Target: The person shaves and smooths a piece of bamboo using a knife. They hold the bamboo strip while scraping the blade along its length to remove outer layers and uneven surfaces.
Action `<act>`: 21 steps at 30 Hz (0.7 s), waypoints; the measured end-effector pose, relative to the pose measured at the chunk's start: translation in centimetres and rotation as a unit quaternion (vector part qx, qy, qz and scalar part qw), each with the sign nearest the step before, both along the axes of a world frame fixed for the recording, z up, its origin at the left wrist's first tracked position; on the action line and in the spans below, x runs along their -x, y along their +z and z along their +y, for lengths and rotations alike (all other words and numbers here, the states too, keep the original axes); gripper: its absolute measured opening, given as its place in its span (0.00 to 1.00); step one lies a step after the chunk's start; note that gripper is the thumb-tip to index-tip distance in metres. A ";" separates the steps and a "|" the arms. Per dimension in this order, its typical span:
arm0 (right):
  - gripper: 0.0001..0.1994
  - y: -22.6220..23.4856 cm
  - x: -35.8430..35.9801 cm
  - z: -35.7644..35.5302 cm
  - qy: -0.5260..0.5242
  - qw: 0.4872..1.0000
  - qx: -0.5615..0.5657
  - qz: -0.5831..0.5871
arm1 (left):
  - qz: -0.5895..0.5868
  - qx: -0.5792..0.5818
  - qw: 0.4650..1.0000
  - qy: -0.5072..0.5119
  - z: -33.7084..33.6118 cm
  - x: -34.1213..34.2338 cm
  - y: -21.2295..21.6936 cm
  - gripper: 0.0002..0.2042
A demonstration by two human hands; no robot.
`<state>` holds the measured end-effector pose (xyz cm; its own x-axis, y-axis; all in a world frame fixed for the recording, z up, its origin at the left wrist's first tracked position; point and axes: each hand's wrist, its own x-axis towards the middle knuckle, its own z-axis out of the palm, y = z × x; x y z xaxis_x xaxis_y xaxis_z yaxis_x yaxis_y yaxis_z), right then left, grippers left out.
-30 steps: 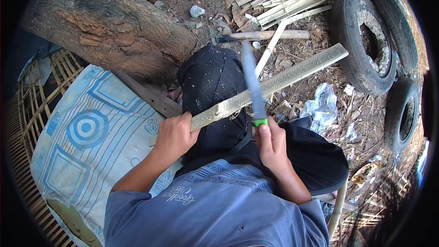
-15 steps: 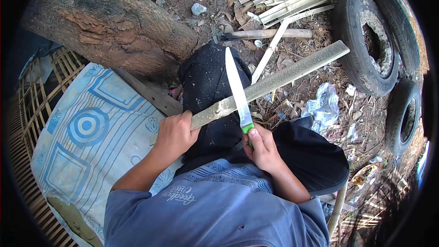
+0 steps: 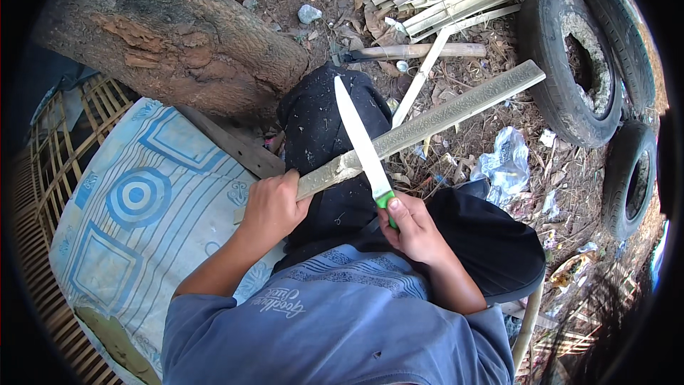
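A long split bamboo strip (image 3: 456, 110) lies slantwise across my thighs, its far end up to the right near the tyres. My left hand (image 3: 272, 204) is closed round its lower end, and the strip's tip pokes out behind that hand. A pale, scraped patch (image 3: 348, 165) shows on the strip between my hands. In my right hand (image 3: 412, 227) is a knife (image 3: 362, 141) with a green handle, gripped with the thumb on top. Its long bright blade crosses over the strip just right of the scraped patch, the point up and to the left.
Left of me is a blue and white patterned sheet (image 3: 107, 192) over bamboo slats (image 3: 43, 192). A thick tree trunk (image 3: 171, 36) rises ahead. Farther off lie split bamboo pieces (image 3: 456, 0); worn tyres (image 3: 552, 64) stand at the right, near a clear plastic bag (image 3: 504, 160).
The knife's point has swung to the left and the blade tilts more across the strip. My left hand and the bamboo strip have hardly moved.
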<state>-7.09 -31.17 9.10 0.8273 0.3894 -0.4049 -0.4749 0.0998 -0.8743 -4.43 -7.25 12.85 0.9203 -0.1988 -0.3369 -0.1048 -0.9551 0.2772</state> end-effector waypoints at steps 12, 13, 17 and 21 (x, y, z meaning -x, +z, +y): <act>0.09 1.4 -0.1 -0.8 0.014 0.990 0.131 -0.048 | -0.006 -0.010 1.000 -0.008 -0.1 0.0 -0.1 0.12; 0.09 0.8 -0.3 -1.0 -0.004 0.989 0.137 -0.060 | -0.007 -0.008 1.000 -0.006 0.0 0.1 -0.1 0.12; 0.10 -0.2 1.1 -0.2 -0.032 0.987 0.133 -0.080 | -0.008 -0.020 1.000 -0.010 -0.5 0.1 0.0 0.12; 0.15 0.4 0.4 -1.0 0.015 1.000 0.016 0.020 | -0.011 -0.017 1.000 -0.007 -0.3 0.1 -0.1 0.11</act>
<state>-7.46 -32.13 9.49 0.7980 0.4004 -0.4505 -0.5127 0.0581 -0.8566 -4.57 -7.56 12.73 0.9246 -0.2002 -0.3241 -0.1237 -0.9625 0.2415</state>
